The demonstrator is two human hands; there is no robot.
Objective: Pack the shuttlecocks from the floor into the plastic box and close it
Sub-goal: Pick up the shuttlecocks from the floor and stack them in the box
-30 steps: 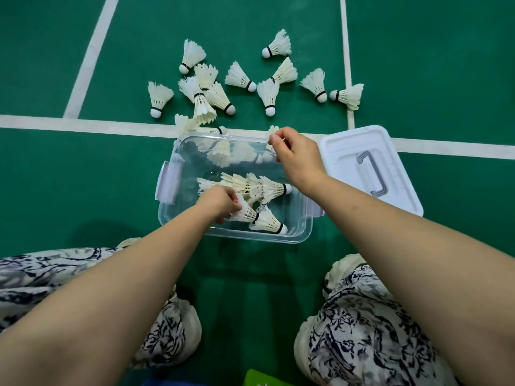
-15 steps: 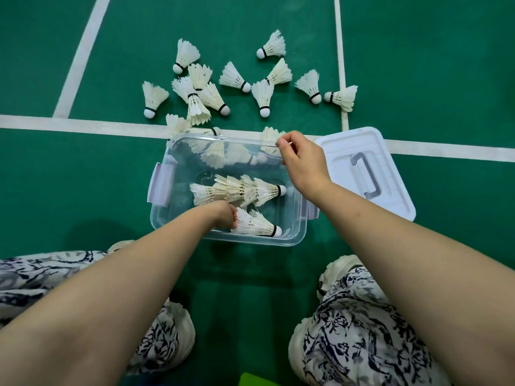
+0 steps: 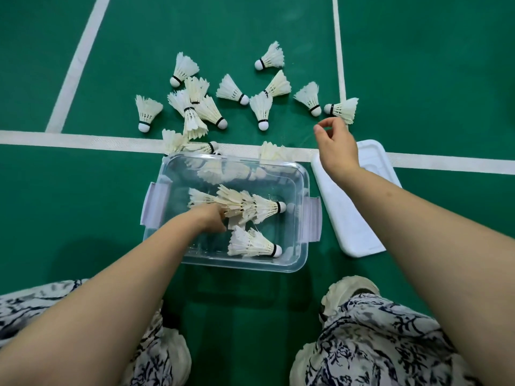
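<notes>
Clear plastic box sits open on the green floor, just this side of a white line. It holds a nested row and a nested pair of white feather shuttlecocks; loose shuttlecocks lie beyond the line, and the lid lies flat beside the box. Left hand is at the row's feather end, grasp not discernible; right hand is empty, fingers loosely curled. Versus 0.5 s earlier, the right hand has left the box's far rim and is near the rightmost shuttlecock; the left remains inside.

Hidden: left hand fingers, behind shuttlecock stack.
</notes>
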